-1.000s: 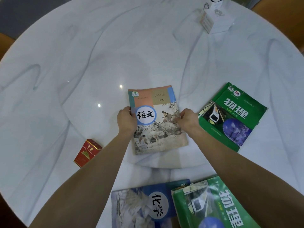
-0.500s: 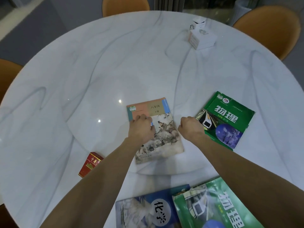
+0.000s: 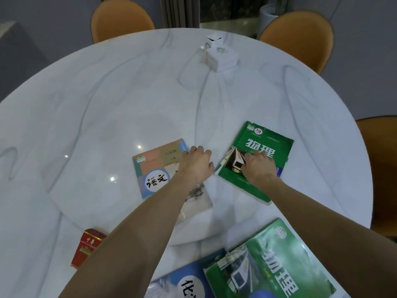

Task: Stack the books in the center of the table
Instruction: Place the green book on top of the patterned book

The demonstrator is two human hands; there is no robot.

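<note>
Right hand (image 3: 256,168) moved onto green physics book (image 3: 270,145), fingers flat, left hand (image 3: 196,163) curled, empty

A peach-and-blue illustrated textbook (image 3: 156,168) is lying flat near the middle of the round white marble table (image 3: 107,100). A green physics textbook (image 3: 264,147) is lying just to its right. At the near edge, a blue chemistry textbook (image 3: 189,282) is sitting left of a second green physics textbook (image 3: 279,265). A small red box (image 3: 88,247) is resting near left, and white boxes (image 3: 221,54) are standing at the far side.
</note>
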